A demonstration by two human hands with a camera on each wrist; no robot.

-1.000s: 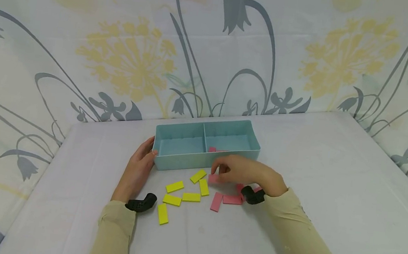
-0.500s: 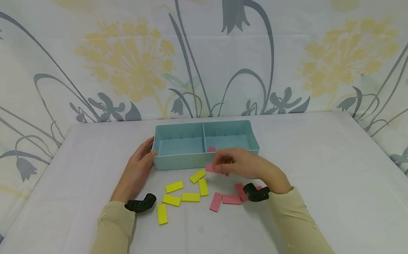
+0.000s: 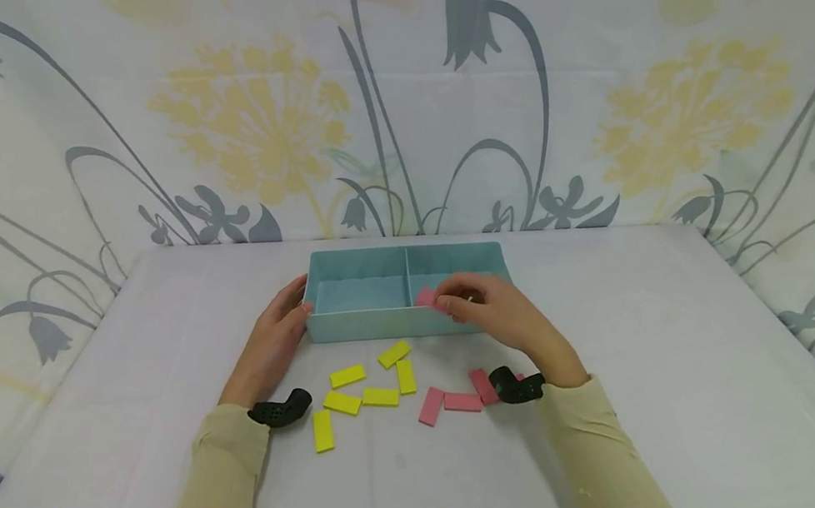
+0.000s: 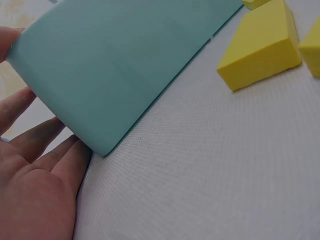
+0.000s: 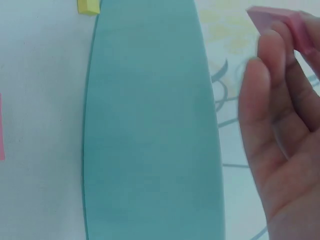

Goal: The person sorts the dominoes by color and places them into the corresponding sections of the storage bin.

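A light blue two-compartment box (image 3: 361, 327) stands on the table, its divider near the middle. My left hand (image 3: 278, 340) grips its left end, thumb at the front corner and fingers along the end wall, as the left wrist view also shows. My right hand (image 3: 492, 304) is over the front rim of the right compartment. Between its thumb and fingers it pinches a pink domino-like block (image 5: 270, 16). Pink also shows inside that compartment, but the hand hides much of it. Several yellow blocks (image 3: 380, 397) and several pink blocks (image 3: 463, 402) lie in front of the box.
The white cloth-covered table (image 3: 380, 494) meets a flowered curtain (image 3: 259, 103) just behind the box. One yellow block (image 4: 262, 42) lies close to the box's front wall. Each wrist wears a black camera mount (image 3: 282, 409). The right wrist partly covers some pink blocks.
My right hand has lifted the pink block from in front of the box, moving away from me and up over the front rim. My left hand has stayed at the box's left end.
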